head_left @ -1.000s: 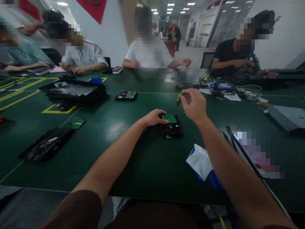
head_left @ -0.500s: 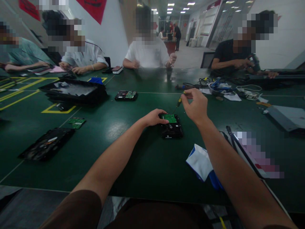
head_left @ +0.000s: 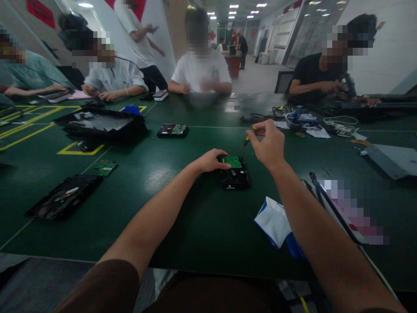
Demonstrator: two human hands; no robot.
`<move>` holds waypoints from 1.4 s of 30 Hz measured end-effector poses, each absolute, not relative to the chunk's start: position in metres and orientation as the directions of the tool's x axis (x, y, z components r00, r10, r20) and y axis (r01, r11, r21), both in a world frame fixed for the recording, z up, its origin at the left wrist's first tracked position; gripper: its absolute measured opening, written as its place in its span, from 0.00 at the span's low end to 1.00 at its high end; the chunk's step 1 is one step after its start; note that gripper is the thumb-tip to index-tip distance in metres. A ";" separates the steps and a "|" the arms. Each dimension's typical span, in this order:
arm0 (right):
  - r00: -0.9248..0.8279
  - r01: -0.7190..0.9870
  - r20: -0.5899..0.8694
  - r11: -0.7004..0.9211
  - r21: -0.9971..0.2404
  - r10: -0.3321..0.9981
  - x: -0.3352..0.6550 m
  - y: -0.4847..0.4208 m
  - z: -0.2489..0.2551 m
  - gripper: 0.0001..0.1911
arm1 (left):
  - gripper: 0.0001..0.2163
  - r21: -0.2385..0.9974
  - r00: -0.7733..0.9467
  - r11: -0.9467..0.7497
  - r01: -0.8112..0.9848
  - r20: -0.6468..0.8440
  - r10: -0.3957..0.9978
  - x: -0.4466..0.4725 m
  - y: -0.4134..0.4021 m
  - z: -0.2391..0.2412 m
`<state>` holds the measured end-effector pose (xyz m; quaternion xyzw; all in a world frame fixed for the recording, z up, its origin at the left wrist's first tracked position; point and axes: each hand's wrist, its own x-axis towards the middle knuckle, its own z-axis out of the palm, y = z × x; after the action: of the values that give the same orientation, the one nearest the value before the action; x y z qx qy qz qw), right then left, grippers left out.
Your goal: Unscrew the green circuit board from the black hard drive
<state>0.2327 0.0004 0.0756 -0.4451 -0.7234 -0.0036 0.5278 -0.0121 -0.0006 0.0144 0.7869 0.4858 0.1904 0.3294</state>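
A black hard drive (head_left: 235, 176) with a green circuit board (head_left: 232, 161) on top lies on the green table (head_left: 182, 217) in front of me. My left hand (head_left: 210, 160) rests on the drive's far left corner, fingers curled on its edge. My right hand (head_left: 267, 144) is closed on the top of a small screwdriver (head_left: 246, 140) with a yellow and black handle. The screwdriver slants down toward the far right corner of the circuit board.
A white and blue cloth (head_left: 275, 224) lies near my right forearm. Another drive (head_left: 172, 130), a black tray (head_left: 99, 123), a loose green board (head_left: 104, 167) and a dismantled black part (head_left: 63, 201) lie to the left. Cables and tools (head_left: 302, 119) sit at the right. Several people work round the table.
My right hand has turned slightly on the screwdriver and stayed above the drive. My left hand has not moved. A standing person has come into view at the back left.
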 end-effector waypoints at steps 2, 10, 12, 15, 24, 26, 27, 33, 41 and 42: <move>-0.054 0.653 0.763 0.601 -0.461 0.644 0.233 0.000 0.076 0.09 | 0.35 0.704 0.450 -0.302 0.643 -0.029 0.892 -0.011 -0.002 0.016; -0.073 0.688 0.785 0.601 -0.407 0.616 0.232 -0.001 0.077 0.09 | 0.35 0.708 0.452 -0.304 0.638 -0.025 0.891 -0.013 -0.002 0.016; -0.044 0.686 0.780 0.587 -0.431 0.625 0.232 0.000 0.076 0.09 | 0.36 0.707 0.452 -0.301 0.640 -0.030 0.891 -0.013 -0.001 0.016; -0.060 0.667 0.771 0.600 -0.441 0.634 0.232 0.000 0.077 0.08 | 0.35 0.704 0.455 -0.305 0.642 -0.029 0.890 -0.012 -0.001 0.016; -0.026 0.678 0.773 0.580 -0.452 0.634 0.233 0.001 0.075 0.08 | 0.36 0.707 0.461 -0.308 0.637 -0.029 0.887 -0.013 -0.002 0.017; -0.038 0.675 0.767 0.583 -0.452 0.640 0.233 0.001 0.076 0.08 | 0.36 0.709 0.465 -0.310 0.634 -0.028 0.885 -0.013 -0.002 0.017; -0.055 0.673 0.768 0.592 -0.443 0.638 0.233 0.000 0.076 0.07 | 0.36 0.709 0.464 -0.310 0.633 -0.027 0.885 -0.012 -0.002 0.017; -0.066 0.686 0.793 0.605 -0.405 0.606 0.231 0.000 0.076 0.07 | 0.35 0.702 0.468 -0.325 0.634 -0.013 0.884 -0.012 -0.001 0.015; -0.086 0.671 0.785 0.618 -0.410 0.614 0.231 0.000 0.076 0.06 | 0.36 0.713 0.466 -0.318 0.625 -0.014 0.885 -0.013 0.002 0.011; -0.090 0.677 0.790 0.619 -0.398 0.607 0.231 0.000 0.076 0.06 | 0.36 0.712 0.464 -0.314 0.628 -0.018 0.886 -0.013 0.002 0.011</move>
<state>0.2311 -0.0003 0.0763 -0.4353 -0.7373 -0.0341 0.5155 -0.0134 0.0018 0.0108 0.7873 0.4806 0.1928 0.3346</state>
